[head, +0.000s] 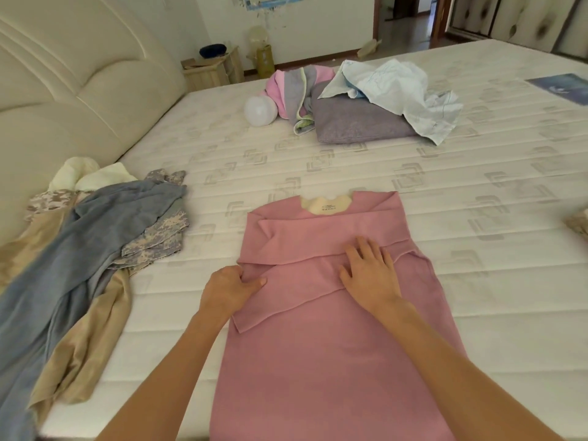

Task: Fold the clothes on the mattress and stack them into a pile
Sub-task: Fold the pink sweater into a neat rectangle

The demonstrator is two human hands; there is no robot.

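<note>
Under both hands: pink top [334, 361] laid flat on the mattress [445, 218], neckline away from the person, cream inner collar and label showing, both sleeves folded across the chest. Right hand [370, 272] lies flat on the crossed sleeves, fingers spread and straight, palm down, gripping nothing. Left hand [230, 289] sits at the top's left edge, fingers curled, thumb lying over a fold of pink fabric, pinching it. Left of the left hand, well apart: loose heap of unfolded clothes, a grey-blue garment [95, 243] draped over a camo-print piece [159, 230] and a tan garment [76, 354], with something cream [86, 176] at the far end by the padded headboard [63, 90]. Far beyond the right hand: grey folded item [356, 125] with a crumpled light-blue garment [404, 93] over it, a pink-and-grey piece [292, 90] just beside, and a white round object [259, 110] touching that. Beige fabric [577, 222] at the frame edge, far right of the right hand.
</note>
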